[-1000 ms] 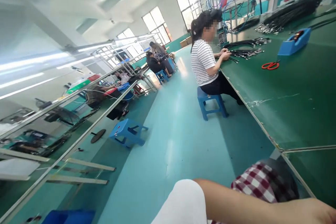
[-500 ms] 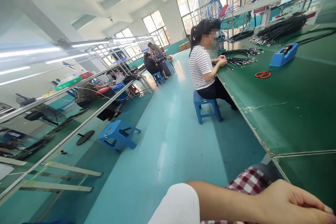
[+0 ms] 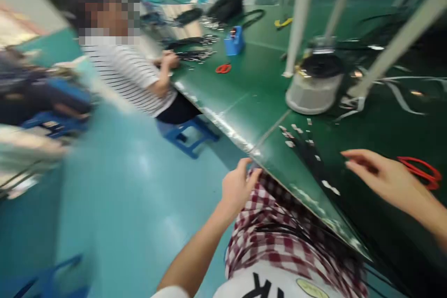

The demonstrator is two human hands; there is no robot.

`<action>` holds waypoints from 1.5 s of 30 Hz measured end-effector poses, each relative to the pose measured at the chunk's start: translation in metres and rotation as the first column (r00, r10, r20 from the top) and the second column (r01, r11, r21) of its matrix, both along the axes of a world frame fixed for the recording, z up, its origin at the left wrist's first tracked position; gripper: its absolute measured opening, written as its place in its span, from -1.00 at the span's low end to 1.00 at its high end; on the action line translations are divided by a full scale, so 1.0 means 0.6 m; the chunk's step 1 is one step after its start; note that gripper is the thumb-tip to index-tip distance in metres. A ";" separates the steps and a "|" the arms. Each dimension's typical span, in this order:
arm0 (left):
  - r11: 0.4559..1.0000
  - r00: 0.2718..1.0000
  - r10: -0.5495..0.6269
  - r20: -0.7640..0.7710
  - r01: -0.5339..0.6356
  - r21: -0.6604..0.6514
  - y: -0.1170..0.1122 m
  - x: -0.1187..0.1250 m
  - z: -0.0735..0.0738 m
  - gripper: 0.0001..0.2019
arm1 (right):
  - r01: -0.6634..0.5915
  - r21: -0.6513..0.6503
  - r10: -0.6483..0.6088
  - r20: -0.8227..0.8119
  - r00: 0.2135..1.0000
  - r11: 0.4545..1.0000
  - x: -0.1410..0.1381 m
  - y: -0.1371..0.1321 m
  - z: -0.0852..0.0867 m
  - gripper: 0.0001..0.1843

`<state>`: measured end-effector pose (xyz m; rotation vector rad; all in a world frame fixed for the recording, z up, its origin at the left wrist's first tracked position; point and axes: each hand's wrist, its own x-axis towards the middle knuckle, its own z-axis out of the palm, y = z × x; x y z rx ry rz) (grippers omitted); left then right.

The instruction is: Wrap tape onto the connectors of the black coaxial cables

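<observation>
With the left hand [image 3: 239, 186] curled at the table [image 3: 244, 98] edge, its hold unclear, the open, empty right hand [image 3: 377, 174] should meet the black cables [image 3: 310, 153] squarely, avoiding the red scissors [image 3: 421, 171].

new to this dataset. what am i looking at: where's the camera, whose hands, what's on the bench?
There is no machine here: a person works with bare hands, and the one camera sits on their head, looking forward and down. This frame is tilted and blurred. The left hand is curled at the edge of the green table, just above the checked cloth on the lap; whether it grips anything is unclear. The right hand hovers open over the table, holding nothing, beside red scissors. Between the hands lie black cables with white tags. Farther along, a co-worker in a striped shirt sits on a blue stool.
</observation>
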<state>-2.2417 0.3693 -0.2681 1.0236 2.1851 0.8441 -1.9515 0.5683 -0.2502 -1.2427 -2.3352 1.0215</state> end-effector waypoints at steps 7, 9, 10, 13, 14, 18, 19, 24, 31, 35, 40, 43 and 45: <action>0.892 0.908 -0.327 0.262 0.204 0.404 0.095 0.085 0.018 -0.78 | -0.211 -0.313 0.169 -0.156 0.973 0.926 0.002 -0.042 0.037 -0.62; 0.893 0.811 -0.360 0.462 0.157 0.421 0.128 0.116 0.035 -0.73 | -0.274 -0.356 0.222 -0.180 0.958 0.893 -0.007 -0.062 0.049 -0.61; 0.898 0.750 -0.363 0.553 0.125 0.421 0.143 0.126 0.041 -0.69 | -0.294 -0.361 0.242 -0.183 0.953 0.885 -0.009 -0.070 0.050 -0.60; 0.910 0.574 -0.375 0.728 0.079 0.406 0.167 0.140 0.051 -0.66 | -0.321 -0.331 0.277 -0.176 0.945 0.887 -0.011 -0.082 0.042 -0.63; 0.915 0.527 -0.372 0.764 0.072 0.397 0.167 0.139 0.052 -0.68 | -0.343 -0.325 0.298 -0.181 0.937 0.881 -0.012 -0.081 0.036 -0.65; 0.924 0.493 -0.374 0.786 0.122 0.363 0.131 0.131 0.051 -0.78 | -0.416 -0.497 0.281 -0.324 0.903 0.762 -0.030 -0.054 0.011 -0.54; 0.920 0.516 -0.388 0.764 0.162 0.358 0.118 0.130 0.051 -0.80 | -0.390 -0.572 0.193 -0.375 0.907 0.722 -0.040 -0.043 0.008 -0.48; 0.862 0.651 -0.506 0.566 0.413 0.295 0.063 0.131 0.050 -0.81 | -0.382 -0.792 -0.170 -0.510 0.843 0.477 -0.112 -0.013 0.018 -0.40; 0.812 0.671 -0.568 0.477 0.552 0.190 0.015 0.137 -0.012 -0.76 | -0.399 -0.655 0.024 -0.503 0.864 0.642 -0.148 -0.077 0.011 -0.68; 0.806 0.618 -0.566 0.545 0.553 0.210 0.005 0.121 -0.041 -0.83 | -0.249 -0.579 0.052 -0.336 0.941 0.776 -0.133 -0.110 -0.021 -0.70; 0.941 0.655 -0.336 0.677 0.197 0.277 0.030 0.076 -0.018 -0.79 | -0.232 -0.603 0.018 -0.339 0.941 0.763 -0.125 -0.119 -0.023 -0.71; 0.937 0.685 -0.265 0.678 0.016 0.350 0.054 0.064 -0.004 -0.84 | -0.235 -0.612 0.003 -0.355 0.935 0.755 -0.126 -0.117 -0.015 -0.69; 0.923 0.650 -0.281 0.706 -0.017 0.383 0.066 0.067 -0.001 -0.87 | -0.242 -0.610 0.005 -0.363 0.932 0.754 -0.126 -0.117 -0.013 -0.69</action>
